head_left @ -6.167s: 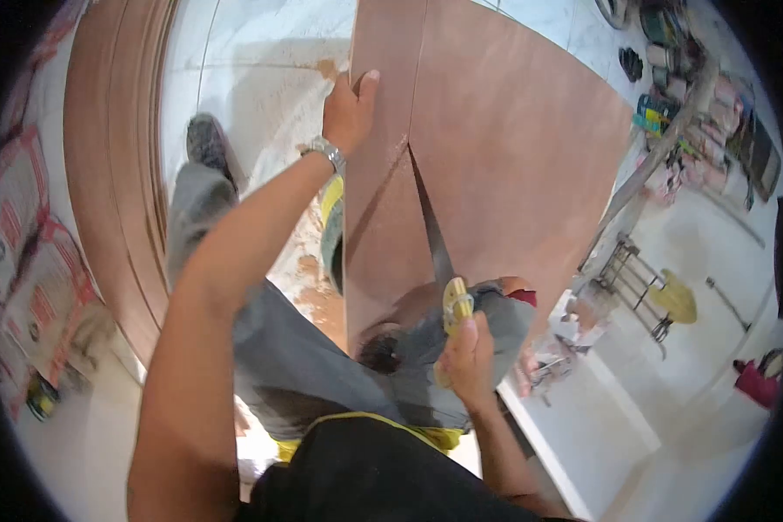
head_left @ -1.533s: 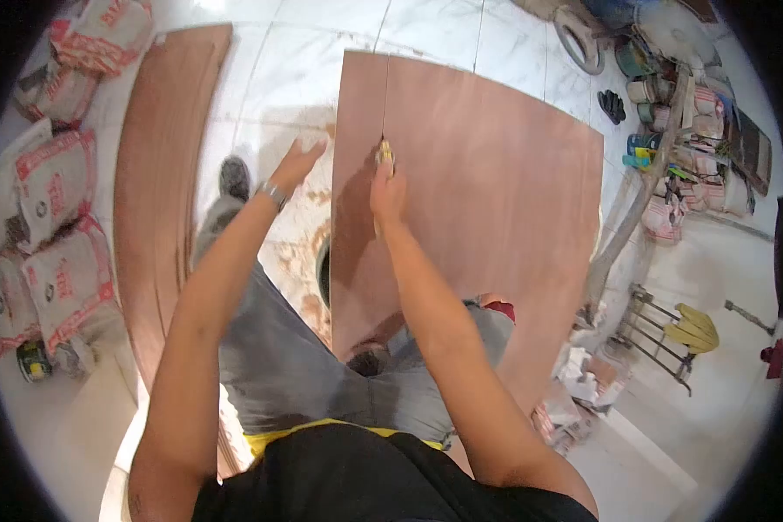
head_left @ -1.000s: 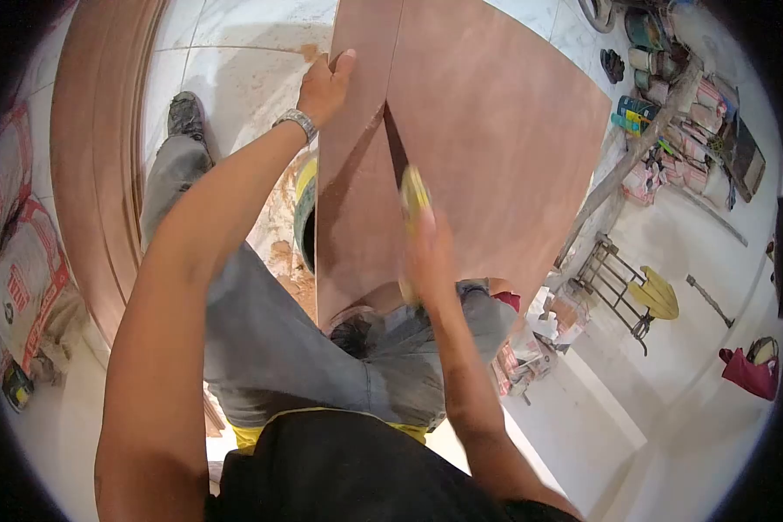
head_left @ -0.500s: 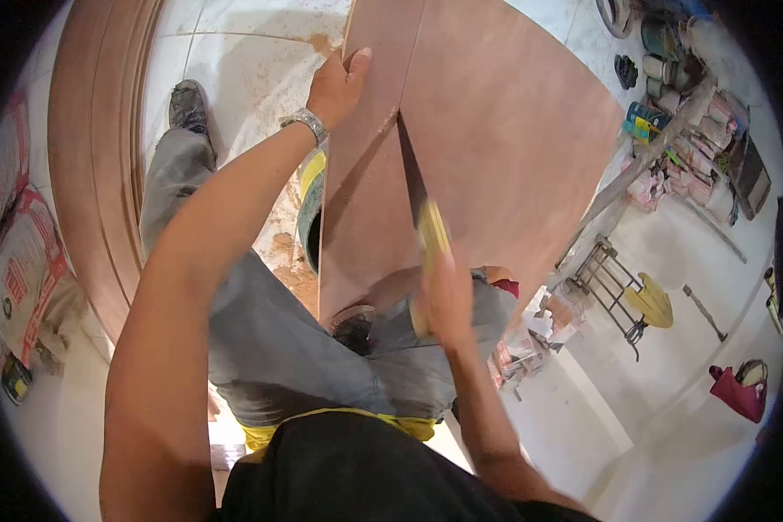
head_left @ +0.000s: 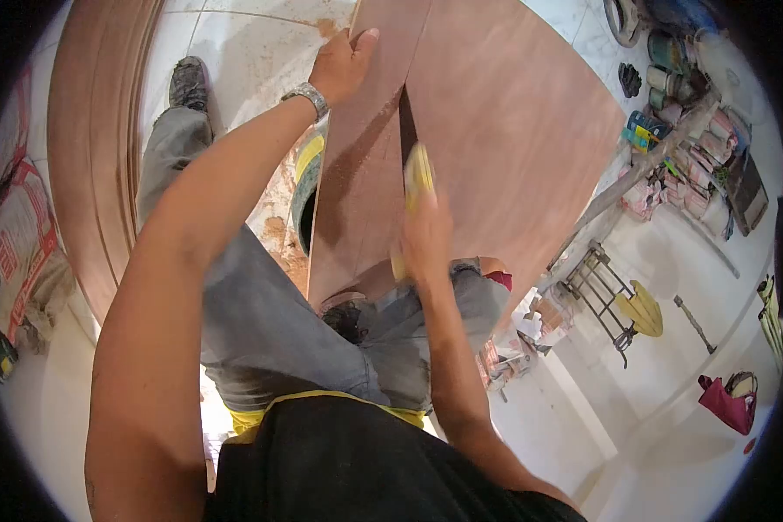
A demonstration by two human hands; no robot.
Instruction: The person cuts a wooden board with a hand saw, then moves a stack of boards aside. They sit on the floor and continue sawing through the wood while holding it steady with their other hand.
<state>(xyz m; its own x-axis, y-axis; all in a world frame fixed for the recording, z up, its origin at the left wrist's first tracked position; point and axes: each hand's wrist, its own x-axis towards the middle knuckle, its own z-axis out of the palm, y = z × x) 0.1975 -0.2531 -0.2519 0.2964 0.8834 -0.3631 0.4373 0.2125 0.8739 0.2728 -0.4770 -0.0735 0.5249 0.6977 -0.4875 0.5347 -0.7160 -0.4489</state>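
Note:
My right hand [head_left: 427, 237] is closed round the yellow handle of a handsaw [head_left: 419, 170], slightly smeared by motion. The saw's dark blade stands in a cut in a large reddish-brown wooden board [head_left: 505, 130], and a thin straight line runs on from the cut toward the far edge. At the board's left edge, my left hand [head_left: 344, 65] grips it, thumb on the upper face and the other fingers partly hidden. A metal watch is on that wrist. The board's near end lies by my legs, over one shoe.
Left of my leg stands a curved wooden panel [head_left: 96, 157], with printed sacks [head_left: 26, 252] beyond it. A green and yellow bucket [head_left: 306, 187] lies under the board's left edge. At right are a metal rack [head_left: 602, 291], a yellow shovel blade [head_left: 640, 311], a maroon bag [head_left: 729, 403] and piled cans.
My right hand has pushed the saw forward, up the picture, and less of the blade shows above the board. My left hand stays on the board's edge. The view has shifted slightly.

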